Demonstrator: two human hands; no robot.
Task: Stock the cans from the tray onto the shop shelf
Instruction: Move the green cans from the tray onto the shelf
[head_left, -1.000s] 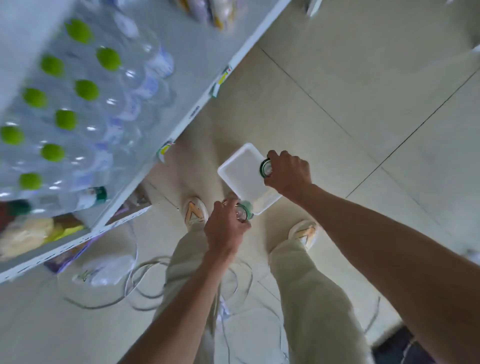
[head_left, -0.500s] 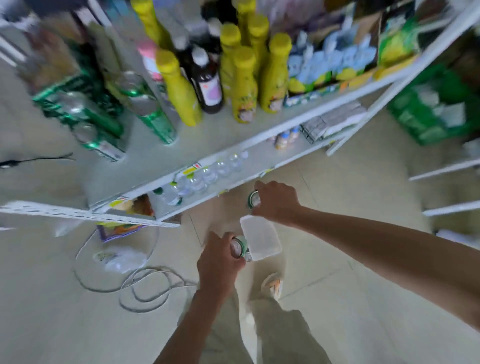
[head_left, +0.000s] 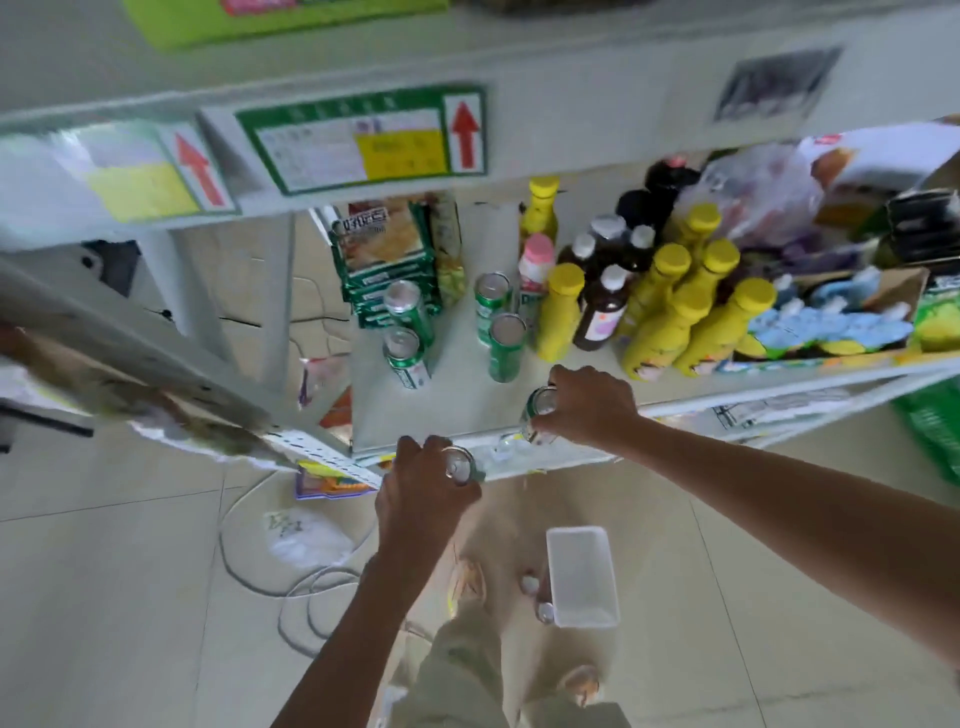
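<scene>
My left hand (head_left: 423, 493) grips a green can (head_left: 460, 465) just below the front edge of the white shelf (head_left: 457, 400). My right hand (head_left: 592, 408) holds a second green can (head_left: 540, 415) over that front edge. Several green cans stand on the shelf, two at the left (head_left: 408, 332) and two to their right (head_left: 498, 327). The white plastic tray (head_left: 582, 577) lies on the floor by my feet with nothing visible inside it.
Yellow-capped bottles (head_left: 675, 306) and dark bottles (head_left: 602, 306) crowd the shelf right of the cans. Green snack packs (head_left: 384, 260) sit behind the left cans. A white cable (head_left: 291, 566) coils on the tiled floor. An upper shelf edge with price tags (head_left: 363, 140) overhangs.
Both hands have lifted a can each from the floor tray up to shelf height. The view has swung up from the floor to the shelf.
</scene>
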